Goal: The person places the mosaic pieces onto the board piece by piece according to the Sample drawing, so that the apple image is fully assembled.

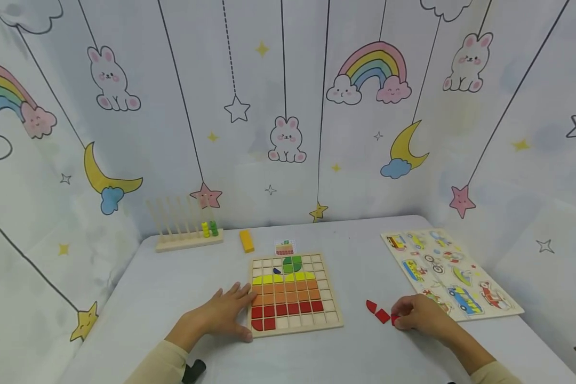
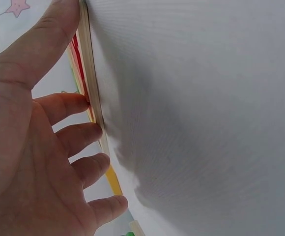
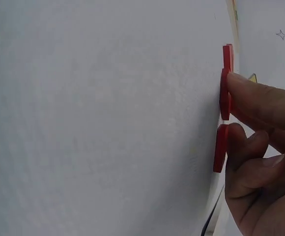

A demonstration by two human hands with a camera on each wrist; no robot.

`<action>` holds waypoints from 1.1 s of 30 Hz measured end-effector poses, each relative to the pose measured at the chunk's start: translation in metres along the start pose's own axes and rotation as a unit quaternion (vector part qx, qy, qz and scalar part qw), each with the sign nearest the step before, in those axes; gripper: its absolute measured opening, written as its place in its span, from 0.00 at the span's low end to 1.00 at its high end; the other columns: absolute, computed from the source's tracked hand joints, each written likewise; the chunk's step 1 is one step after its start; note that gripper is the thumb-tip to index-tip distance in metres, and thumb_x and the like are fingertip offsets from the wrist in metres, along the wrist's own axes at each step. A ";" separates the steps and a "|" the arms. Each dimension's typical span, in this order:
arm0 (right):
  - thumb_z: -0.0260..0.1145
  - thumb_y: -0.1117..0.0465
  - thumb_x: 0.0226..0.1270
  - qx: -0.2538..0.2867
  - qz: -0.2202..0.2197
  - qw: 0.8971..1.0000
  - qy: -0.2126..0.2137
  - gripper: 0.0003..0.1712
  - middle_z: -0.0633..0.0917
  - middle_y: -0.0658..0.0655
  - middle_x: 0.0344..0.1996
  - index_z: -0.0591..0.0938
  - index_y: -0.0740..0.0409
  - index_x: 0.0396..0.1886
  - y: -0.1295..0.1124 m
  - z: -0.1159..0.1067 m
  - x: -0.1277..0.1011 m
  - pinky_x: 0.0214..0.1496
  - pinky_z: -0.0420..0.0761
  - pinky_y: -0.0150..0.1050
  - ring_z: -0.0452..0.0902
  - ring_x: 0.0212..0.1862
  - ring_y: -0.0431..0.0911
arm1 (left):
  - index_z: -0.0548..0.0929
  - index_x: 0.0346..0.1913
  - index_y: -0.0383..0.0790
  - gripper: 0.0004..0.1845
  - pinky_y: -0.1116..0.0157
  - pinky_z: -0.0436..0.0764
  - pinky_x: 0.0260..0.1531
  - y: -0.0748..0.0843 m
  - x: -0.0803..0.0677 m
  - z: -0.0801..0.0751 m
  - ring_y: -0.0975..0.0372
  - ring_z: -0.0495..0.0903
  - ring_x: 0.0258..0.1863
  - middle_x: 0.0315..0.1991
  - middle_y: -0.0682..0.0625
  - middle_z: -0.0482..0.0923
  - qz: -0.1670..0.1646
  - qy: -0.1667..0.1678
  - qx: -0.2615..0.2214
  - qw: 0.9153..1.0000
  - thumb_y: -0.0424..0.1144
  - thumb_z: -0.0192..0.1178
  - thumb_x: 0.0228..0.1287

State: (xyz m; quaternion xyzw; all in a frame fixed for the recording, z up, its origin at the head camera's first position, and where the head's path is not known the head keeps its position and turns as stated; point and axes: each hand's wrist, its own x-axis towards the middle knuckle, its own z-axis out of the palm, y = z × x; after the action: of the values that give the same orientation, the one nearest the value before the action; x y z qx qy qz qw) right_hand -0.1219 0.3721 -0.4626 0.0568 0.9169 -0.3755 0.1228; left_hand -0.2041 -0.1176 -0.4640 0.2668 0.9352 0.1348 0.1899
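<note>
A wooden grid board bears rows of yellow, orange and red tiles, with green pieces and a small dark blue piece near its top. My left hand rests at the board's left edge, fingers spread and thumb at the lower left corner. To the right of the board, my right hand has thumb and fingertips on a red tile, its shape partly hidden. Beside it on the table lie a red square tile and a red rounded-corner tile.
A picture card lies behind the board, with a yellow block to its left. A peg stand with yellow and green beads stands at the back left. On the right lies a vehicle puzzle board. A dark object is at the front.
</note>
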 end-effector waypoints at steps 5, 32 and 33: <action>0.78 0.64 0.56 -0.019 -0.018 1.000 0.012 0.10 0.79 0.52 0.28 0.83 0.57 0.34 -0.007 0.004 -0.001 0.31 0.75 0.35 0.74 0.34 0.46 | 0.66 0.78 0.48 0.55 0.34 0.50 0.74 -0.001 -0.001 0.000 0.45 0.49 0.81 0.80 0.46 0.58 0.002 0.000 -0.003 1.000 0.64 0.76 0.47; 0.67 0.64 0.73 0.455 -0.016 0.890 -0.004 0.28 0.87 0.53 0.43 0.73 0.62 0.70 -0.048 0.011 0.027 0.52 0.85 0.34 0.89 0.44 0.45 | 0.65 0.78 0.49 0.55 0.34 0.49 0.74 -0.004 -0.002 0.000 0.45 0.48 0.81 0.80 0.46 0.57 0.013 0.001 -0.010 1.000 0.65 0.75 0.48; 0.67 0.64 0.73 0.456 -0.015 0.890 -0.004 0.29 0.88 0.53 0.42 0.72 0.61 0.71 -0.055 0.016 0.029 0.51 0.86 0.34 0.89 0.43 0.44 | 0.65 0.78 0.49 0.55 0.34 0.49 0.74 -0.004 -0.001 0.001 0.45 0.48 0.81 0.80 0.46 0.57 0.012 0.000 -0.009 1.000 0.65 0.75 0.48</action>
State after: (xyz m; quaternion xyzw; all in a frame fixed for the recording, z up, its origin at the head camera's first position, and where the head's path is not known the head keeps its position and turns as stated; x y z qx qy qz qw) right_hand -0.1583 0.3221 -0.4441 0.0914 0.6447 -0.7546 0.0818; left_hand -0.2045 -0.1216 -0.4657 0.2766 0.9306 0.1460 0.1904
